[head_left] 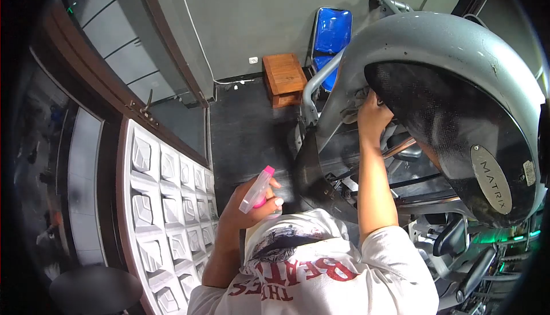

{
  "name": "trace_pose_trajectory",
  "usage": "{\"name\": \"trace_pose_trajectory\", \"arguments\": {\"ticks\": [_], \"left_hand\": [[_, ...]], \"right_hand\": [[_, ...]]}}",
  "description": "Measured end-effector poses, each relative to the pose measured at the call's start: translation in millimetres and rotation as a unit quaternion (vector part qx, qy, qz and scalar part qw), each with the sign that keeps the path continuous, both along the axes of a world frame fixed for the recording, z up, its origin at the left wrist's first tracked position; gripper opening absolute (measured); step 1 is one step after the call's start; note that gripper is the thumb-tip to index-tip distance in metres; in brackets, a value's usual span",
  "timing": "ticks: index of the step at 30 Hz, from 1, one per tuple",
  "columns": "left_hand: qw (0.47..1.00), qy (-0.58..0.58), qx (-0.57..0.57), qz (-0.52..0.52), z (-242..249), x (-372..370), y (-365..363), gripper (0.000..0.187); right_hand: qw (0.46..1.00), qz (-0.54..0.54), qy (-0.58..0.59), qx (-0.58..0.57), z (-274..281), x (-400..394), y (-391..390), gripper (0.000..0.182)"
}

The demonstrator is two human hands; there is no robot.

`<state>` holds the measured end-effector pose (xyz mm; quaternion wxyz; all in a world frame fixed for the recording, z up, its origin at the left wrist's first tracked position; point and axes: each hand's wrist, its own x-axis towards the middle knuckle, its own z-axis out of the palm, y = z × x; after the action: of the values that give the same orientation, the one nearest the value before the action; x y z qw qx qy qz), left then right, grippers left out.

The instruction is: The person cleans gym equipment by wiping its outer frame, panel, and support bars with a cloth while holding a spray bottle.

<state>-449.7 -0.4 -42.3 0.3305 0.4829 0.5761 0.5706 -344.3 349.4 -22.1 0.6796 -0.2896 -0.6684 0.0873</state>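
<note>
My left hand [246, 205] is wrapped round the neck of a spray bottle [258, 192] with a clear head and pink nozzle, held in front of my white shirt. The bottle's lower part is mostly hidden. My right arm reaches forward to a large grey exercise machine [458, 34] with a black panel marked MATRIX. Beside the inner edge of that panel is my right hand [373, 117], bent against the frame. Its fingers are largely hidden, and whatever they may hold cannot be made out.
A wooden box table [286, 77] and a blue chair [332, 34] stand by the grey wall. On the left are a wooden-framed door [143, 106] and a white relief panel [169, 206]. More gym equipment [452, 237] is at the lower right.
</note>
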Motion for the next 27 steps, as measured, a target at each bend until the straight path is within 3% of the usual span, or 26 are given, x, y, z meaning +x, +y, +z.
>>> {"name": "trace_pose_trajectory", "arguments": {"ticks": [1,4,5,8,9,12,13,16,18,20,23,27], "left_hand": [[1.000,-0.005,0.005,0.006,1,1,-1,0.031],[1.000,-0.016,0.012,0.025,1,3,-6,0.031],[0.999,-0.017,0.007,0.029,0,3,-9,0.031],[0.999,0.003,-0.015,0.052,-11,-2,-18,0.032],[0.998,0.009,-0.032,0.059,-15,-1,-24,0.032],[0.991,-0.103,-0.039,0.077,-6,4,-30,0.032],[0.996,-0.057,-0.023,0.071,-9,1,-32,0.033],[0.995,-0.053,-0.024,0.081,-10,3,-40,0.032],[0.993,-0.058,-0.051,0.090,-10,3,-51,0.032],[0.988,-0.093,-0.061,0.107,-11,3,-55,0.032],[0.982,-0.148,-0.038,0.110,-13,3,-53,0.032],[0.989,-0.111,-0.036,0.093,-2,-3,-47,0.032]], "right_hand": [[0.998,0.039,0.025,-0.040,-5,0,1,0.021],[0.994,0.012,-0.004,-0.108,-61,-3,4,0.016],[0.980,0.054,0.005,-0.191,-76,-4,-6,0.014],[0.973,0.123,0.042,-0.189,-76,-10,-4,0.012],[0.988,0.075,-0.030,-0.133,-45,-8,-16,0.010],[0.983,0.106,-0.008,-0.150,-24,-16,-26,0.011],[0.993,0.080,-0.034,-0.074,-13,-15,-34,0.011],[0.982,0.120,0.047,-0.139,-34,-13,-30,0.008],[0.984,0.048,0.050,-0.163,-38,2,-23,0.015],[0.989,0.042,0.128,-0.058,-12,-1,-10,0.016],[0.998,-0.049,0.029,0.026,14,2,0,0.022],[0.999,-0.009,0.040,-0.025,-12,-6,-3,0.026]]}}
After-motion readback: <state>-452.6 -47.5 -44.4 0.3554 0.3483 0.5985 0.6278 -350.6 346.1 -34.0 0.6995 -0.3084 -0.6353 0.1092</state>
